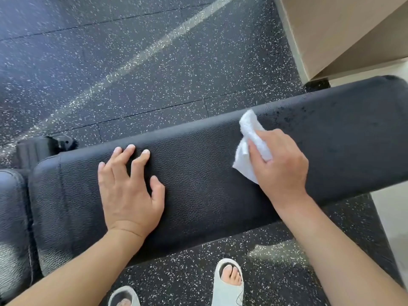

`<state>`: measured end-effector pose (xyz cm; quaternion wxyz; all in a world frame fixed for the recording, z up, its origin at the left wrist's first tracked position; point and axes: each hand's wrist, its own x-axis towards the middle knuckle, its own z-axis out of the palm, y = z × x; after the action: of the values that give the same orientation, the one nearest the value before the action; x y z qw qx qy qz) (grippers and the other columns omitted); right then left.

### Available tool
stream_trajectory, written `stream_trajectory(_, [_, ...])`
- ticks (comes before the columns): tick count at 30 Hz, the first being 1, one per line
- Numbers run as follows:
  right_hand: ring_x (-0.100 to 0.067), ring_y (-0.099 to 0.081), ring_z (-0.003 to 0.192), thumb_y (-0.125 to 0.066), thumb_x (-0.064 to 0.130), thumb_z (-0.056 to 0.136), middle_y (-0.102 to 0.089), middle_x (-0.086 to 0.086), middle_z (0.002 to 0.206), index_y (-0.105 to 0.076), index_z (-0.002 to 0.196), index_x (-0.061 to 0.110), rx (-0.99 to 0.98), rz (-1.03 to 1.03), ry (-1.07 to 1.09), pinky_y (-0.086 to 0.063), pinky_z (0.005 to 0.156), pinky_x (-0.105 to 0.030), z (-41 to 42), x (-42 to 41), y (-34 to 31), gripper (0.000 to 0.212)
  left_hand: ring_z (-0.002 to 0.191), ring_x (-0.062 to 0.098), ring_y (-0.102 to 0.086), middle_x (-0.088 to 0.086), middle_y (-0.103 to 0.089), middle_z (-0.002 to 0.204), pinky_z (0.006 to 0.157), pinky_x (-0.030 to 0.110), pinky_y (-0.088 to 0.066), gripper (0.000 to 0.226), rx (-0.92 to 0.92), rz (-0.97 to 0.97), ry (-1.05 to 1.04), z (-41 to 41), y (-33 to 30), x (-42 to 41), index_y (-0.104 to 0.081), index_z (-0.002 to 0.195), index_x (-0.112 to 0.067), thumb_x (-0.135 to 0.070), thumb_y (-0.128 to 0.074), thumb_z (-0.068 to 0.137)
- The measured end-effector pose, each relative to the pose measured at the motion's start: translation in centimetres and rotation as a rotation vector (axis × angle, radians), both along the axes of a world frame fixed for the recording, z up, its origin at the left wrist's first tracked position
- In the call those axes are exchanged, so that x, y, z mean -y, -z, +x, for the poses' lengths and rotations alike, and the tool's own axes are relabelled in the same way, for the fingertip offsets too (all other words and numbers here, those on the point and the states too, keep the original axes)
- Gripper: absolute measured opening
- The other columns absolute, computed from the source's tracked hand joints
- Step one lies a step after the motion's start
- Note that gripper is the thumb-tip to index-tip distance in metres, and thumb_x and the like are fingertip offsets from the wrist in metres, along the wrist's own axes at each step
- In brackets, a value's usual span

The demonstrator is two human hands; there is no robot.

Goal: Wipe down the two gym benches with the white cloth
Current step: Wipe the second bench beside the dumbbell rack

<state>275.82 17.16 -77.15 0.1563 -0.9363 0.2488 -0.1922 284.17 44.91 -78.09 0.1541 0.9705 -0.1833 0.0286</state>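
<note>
Hidden or cut off: the far end of the bench pad (209,173) runs out of view past the right hand (280,164). A second black pad (11,217), just beyond the left hand (130,191) across a narrow gap, is cropped by the picture's edge. A black frame part (46,146) pokes out behind the pad near the left hand; its shape is hard to make out. Much of the white cloth (249,140) lies under the right palm. Both forearms enter from the lower edge. No writing or brand mark is readable anywhere.

Materials: pad is black, pebbled, leather-like, long and rounded at the corners, with a stitched seam near its end beside the left hand. Beyond the right hand the surface looks darker and speckled, possibly damp; cannot tell for sure. Cloth is soft, crumpled terry, one corner sticking up ahead of the fingers.

Hands: well apart. Left lies flat on the pad, fingers spread and straight, holding nothing. Right grips the cloth, fingers curled over it, pressing it to the pad.

Floor (110,62): dark rubber tiles with white flecks, seams visible. Pale open-toed slippers (228,281) below the hands. Beige wall corner (342,29) up past the right hand.
</note>
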Motion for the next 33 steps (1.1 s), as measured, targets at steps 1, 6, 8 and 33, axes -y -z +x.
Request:
stream_trajectory(1, [-0.023, -0.057, 0.079, -0.061, 0.038, 0.096, -0.059, 0.002, 0.085, -0.067, 0.097, 0.018, -0.007, 0.011, 0.037, -0.039, 0.054, -0.031, -0.3, -0.2, 0.0, 0.021, 0.147, 0.044, -0.038, 0.021, -0.049, 0.147, 0.123, 0.065, -0.022, 0.054, 0.0, -0.001, 0.002, 0.0, 0.0, 0.0, -0.06, 0.137, -0.007, -0.032, -0.049, 0.091])
stream_trajectory(6, [-0.021, -0.056, 0.078, -0.069, 0.036, 0.09, -0.059, 0.004, 0.086, -0.065, 0.095, 0.02, -0.04, 0.03, 0.026, -0.028, 0.058, -0.029, 3.3, -8.5, 0.0, 0.017, 0.146, 0.045, -0.038, 0.022, -0.049, 0.147, 0.121, 0.067, -0.024, 0.054, 0.001, -0.007, 0.012, -0.1, -0.2, 0.0, -0.06, 0.139, -0.006, -0.031, -0.049, 0.092])
stream_trajectory(8, [-0.021, -0.056, 0.078, -0.073, 0.035, 0.087, -0.06, 0.004, 0.087, -0.065, 0.094, 0.02, -0.02, 0.035, -0.064, -0.028, 0.057, -0.031, 5.6, -12.9, 0.0, 0.019, 0.146, 0.047, -0.038, 0.023, -0.049, 0.148, 0.12, 0.067, -0.025, 0.053, 0.004, -0.012, 0.021, 0.0, -0.3, 0.0, -0.059, 0.138, -0.006, -0.031, -0.048, 0.092])
stream_trajectory(33, [-0.02, -0.053, 0.076, -0.06, 0.038, 0.091, -0.056, 0.004, 0.086, -0.067, 0.1, 0.02, -0.017, 0.01, -0.142, -0.035, 0.054, -0.032, -0.7, -18.6, -0.2, 0.02, 0.151, 0.04, -0.035, 0.016, -0.048, 0.155, 0.125, 0.061, -0.019, 0.046, -0.095, -0.128, 0.005, 0.0, -1.7, -0.8, -0.062, 0.141, -0.011, -0.019, -0.053, 0.097])
